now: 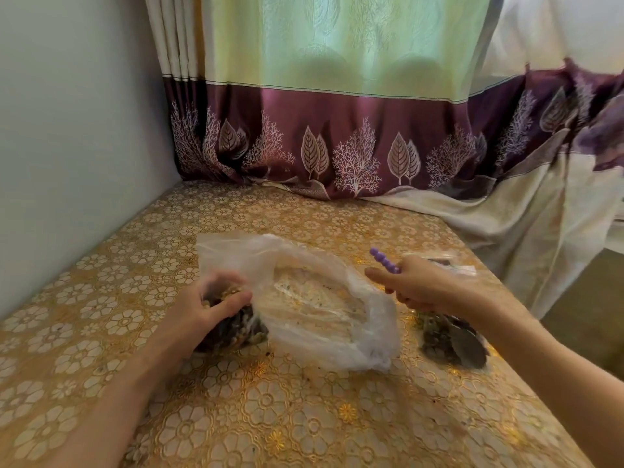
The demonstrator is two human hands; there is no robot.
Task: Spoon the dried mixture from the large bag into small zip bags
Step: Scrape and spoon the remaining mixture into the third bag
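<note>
A large clear plastic bag (314,298) lies crumpled in the middle of the table, nearly flat, with a thin layer of dried mixture inside. My left hand (206,305) grips a small bag of dark dried mixture (236,329) at the large bag's left side. My right hand (418,285) holds a purple spoon by its beaded handle (383,260); the bowl of the spoon is hidden by the hand. A filled small zip bag (452,342) lies on the table under my right wrist.
The table carries a gold flower-patterned cloth (270,417). A grey wall runs along the left. A purple and cream curtain (337,146) hangs at the back. More clear plastic (449,261) lies behind my right hand. The table edge drops off at the right.
</note>
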